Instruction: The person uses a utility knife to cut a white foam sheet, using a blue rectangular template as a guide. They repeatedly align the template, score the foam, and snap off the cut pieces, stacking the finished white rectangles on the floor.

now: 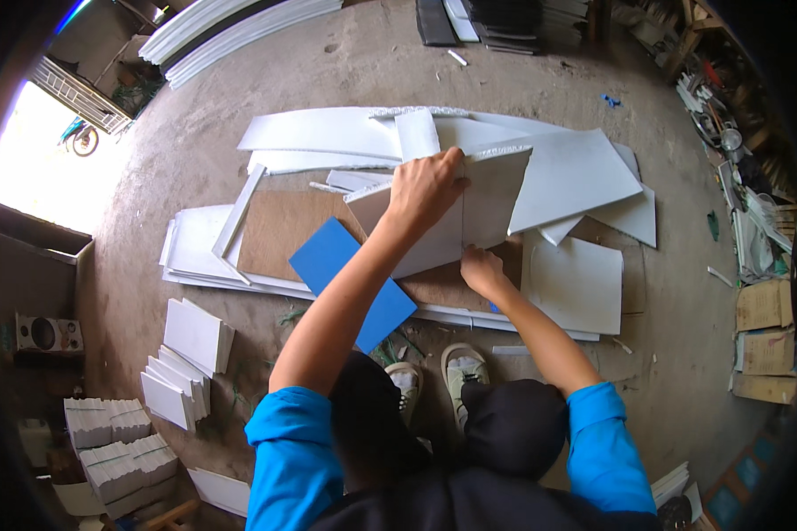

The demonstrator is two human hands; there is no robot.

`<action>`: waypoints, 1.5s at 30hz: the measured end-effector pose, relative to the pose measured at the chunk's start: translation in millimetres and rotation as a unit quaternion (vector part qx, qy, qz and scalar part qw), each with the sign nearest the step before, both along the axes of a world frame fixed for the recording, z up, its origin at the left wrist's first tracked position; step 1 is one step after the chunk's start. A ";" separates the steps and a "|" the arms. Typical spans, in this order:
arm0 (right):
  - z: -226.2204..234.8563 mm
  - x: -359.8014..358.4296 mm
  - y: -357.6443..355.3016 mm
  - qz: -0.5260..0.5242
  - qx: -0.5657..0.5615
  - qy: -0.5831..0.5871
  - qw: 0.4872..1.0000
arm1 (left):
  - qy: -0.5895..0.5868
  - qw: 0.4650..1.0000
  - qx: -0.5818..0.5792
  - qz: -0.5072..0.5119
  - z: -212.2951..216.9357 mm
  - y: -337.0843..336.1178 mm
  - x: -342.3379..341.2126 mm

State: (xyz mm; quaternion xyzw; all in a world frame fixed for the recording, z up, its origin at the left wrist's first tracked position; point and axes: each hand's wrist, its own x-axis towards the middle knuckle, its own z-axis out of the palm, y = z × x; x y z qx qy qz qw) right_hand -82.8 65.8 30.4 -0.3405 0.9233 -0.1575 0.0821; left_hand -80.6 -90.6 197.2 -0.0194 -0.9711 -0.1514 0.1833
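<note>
My left hand (425, 190) is closed over the upper edge of a white foam board (489, 199), which it holds tilted up off the pile. A thin straight line runs down the board's face. At the lower end of that line is my right hand (485, 271), fingers curled closed against the board's lower edge; what is inside them is hidden. Under my left forearm lies a blue rectangular sheet (328, 252), partly covered by the arm. Beneath the raised board is a brown wooden panel (274, 234) resting on white sheets.
Large white offcuts (576, 181) spread across the pile's far and right sides. Small white panels (186, 354) and tied bundles of white strips (128, 460) stand at the left. Long sheets (230, 35) are stacked at far left. Cardboard boxes (764, 327) line the right.
</note>
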 end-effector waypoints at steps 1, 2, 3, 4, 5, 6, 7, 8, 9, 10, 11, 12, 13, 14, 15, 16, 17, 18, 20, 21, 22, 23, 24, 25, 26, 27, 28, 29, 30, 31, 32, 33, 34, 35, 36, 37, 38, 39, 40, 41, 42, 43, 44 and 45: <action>-3.2 1.5 1.1 -0.008 0.004 -0.022 1.000 | -0.010 1.000 0.001 0.003 -1.3 1.0 0.4; -7.3 0.3 2.4 -0.017 0.007 -0.039 0.999 | -0.016 1.000 0.001 0.005 -0.2 2.2 -0.9; -11.8 1.5 4.3 -0.026 0.010 -0.057 0.998 | -0.022 1.000 0.000 0.007 0.5 4.0 -0.7; -16.3 4.4 7.1 -0.029 0.014 -0.056 0.998 | -0.030 1.000 -0.001 0.005 0.8 6.4 0.7; -20.8 5.8 7.8 -0.029 0.014 -0.054 0.998 | -0.020 1.000 -0.005 0.004 1.1 7.0 1.1; -25.4 7.6 9.2 -0.030 0.016 -0.052 0.998 | -0.010 1.000 -0.009 0.002 1.4 7.8 1.4; -29.8 8.8 10.6 -0.032 0.012 -0.055 0.998 | 0.000 1.000 -0.012 0.001 1.6 8.8 2.0; -30.5 8.0 11.1 -0.035 0.008 -0.056 0.998 | -0.001 1.000 -0.013 0.003 1.5 9.3 1.8; -31.2 7.6 11.7 -0.038 0.005 -0.057 0.998 | -0.002 1.000 -0.013 0.005 1.5 9.6 1.8; -32.1 8.2 12.0 -0.041 -0.003 -0.059 0.997 | -0.003 1.000 -0.013 0.007 1.6 10.2 2.0; -32.0 8.9 11.8 -0.044 -0.010 -0.061 0.997 | -0.007 1.000 -0.014 0.010 2.0 10.7 2.2; -31.9 9.3 11.8 -0.048 -0.017 -0.062 0.997 | -0.010 1.000 -0.014 0.014 2.5 11.3 2.4; -31.8 9.2 11.2 -0.049 -0.015 -0.067 0.996 | -0.014 1.000 -0.015 0.017 2.9 12.3 2.6; -31.9 6.9 9.3 -0.050 -0.013 -0.071 0.996 | -0.006 1.000 -0.019 0.016 2.4 12.8 1.6; -31.8 4.8 8.3 -0.050 -0.012 -0.074 0.996 | 0.001 1.000 -0.024 0.016 1.8 13.5 0.9; -31.5 2.9 7.7 -0.049 -0.002 -0.081 0.995 | 0.008 0.999 -0.028 0.015 1.4 14.0 0.0; -30.0 3.3 4.5 -0.048 0.006 -0.090 0.995 | -0.001 0.999 -0.031 0.019 1.4 12.3 0.6; -27.6 4.0 1.8 -0.046 0.013 -0.099 0.994 | -0.010 0.999 -0.035 0.024 1.6 9.9 1.4; -31.7 1.9 1.0 -0.043 0.014 -0.094 0.995 | -0.030 0.998 -0.038 0.028 3.5 10.7 1.5; -36.7 -0.6 2.9 -0.043 0.016 -0.090 0.995 | -0.042 0.998 -0.036 0.028 5.2 13.4 1.3; -41.6 -1.8 5.5 -0.046 0.001 -0.074 0.996 | -0.054 0.998 -0.035 0.029 7.1 15.6 1.0; -45.3 -0.5 5.0 -0.045 -0.016 -0.060 0.997 | -0.048 0.998 -0.036 0.025 6.8 14.5 1.1; -48.7 0.8 4.9 -0.044 -0.033 -0.045 0.997 | -0.043 0.998 -0.037 0.022 6.5 13.9 0.9; -51.9 1.7 5.8 -0.036 -0.048 -0.028 0.998 | -0.038 0.998 -0.037 0.018 6.1 13.5 0.5; -54.4 4.0 6.8 -0.028 -0.062 -0.012 0.998 | -0.027 0.999 -0.038 0.017 4.0 13.8 1.0; -56.9 6.0 6.6 -0.020 -0.076 0.005 0.997 | -0.016 0.999 -0.039 0.015 1.8 14.7 1.2; -59.4 7.6 5.2 -0.031 -0.082 0.011 0.996 | -0.005 0.999 -0.040 0.013 0.2 14.6 0.9; -61.5 10.0 5.3 -0.042 -0.085 0.018 0.995 | -0.001 0.999 -0.043 0.019 -0.7 14.8 1.0; -63.4 11.2 6.0 -0.054 -0.089 0.025 0.994 | 0.003 0.999 -0.045 0.025 -1.5 15.1 0.9; -65.0 11.6 7.4 -0.055 -0.076 0.020 0.995 | 0.007 0.998 -0.047 0.030 -2.2 15.4 0.8; -66.0 14.7 9.7 -0.055 -0.061 0.012 0.997 | 0.008 0.998 -0.049 0.034 -3.1 14.9 1.5; -67.0 17.8 12.0 -0.055 -0.047 0.005 0.997 | 0.009 0.998 -0.051 0.038 -3.4 13.8 1.1; -68.1 21.4 14.1 -0.055 -0.040 -0.002 0.998 | 0.011 0.998 -0.052 0.041 -4.0 13.4 1.2; -68.7 20.3 15.5 -0.056 -0.036 -0.005 0.998 | 0.016 0.998 -0.052 0.041 -4.3 13.4 -0.8; -69.1 19.3 17.5 -0.057 -0.031 -0.007 0.998 | 0.021 0.998 -0.051 0.041 -4.9 14.0 -2.1; -69.6 20.5 22.0 -0.060 -0.016 -0.012 0.998 | 0.026 0.998 -0.050 0.041 -5.5 15.0 -3.3; -69.0 24.4 25.8 -0.062 -0.002 -0.017 0.998 | 0.020 0.997 -0.051 0.045 -5.2 14.3 -4.3; -68.4 27.1 29.7 -0.063 0.012 -0.021 0.998 | 0.015 0.997 -0.052 0.048 -4.9 14.0 -5.5; -67.7 27.7 33.2 -0.065 0.014 -0.028 0.997 | 0.009 0.997 -0.053 0.051 -4.8 14.2 -6.2; -64.4 28.9 36.1 -0.068 0.015 -0.034 0.997 | 0.019 0.997 -0.056 0.058 -4.3 13.3 -5.7; -61.1 30.5 39.9 -0.070 0.016 -0.041 0.997 | 0.030 0.996 -0.059 0.064 -3.7 10.9 -4.0; -57.9 34.0 45.4 -0.061 0.027 -0.052 0.996 | 0.040 0.995 -0.061 0.071 -3.2 7.6 -1.4; -53.6 33.9 53.8 -0.054 0.039 -0.059 0.996 | -0.013 0.994 -0.018 0.107 4.5 4.8 1.7; -50.1 30.5 60.2 -0.048 0.046 -0.063 0.996 | -0.020 0.989 0.019 0.147 8.6 -5.3 3.8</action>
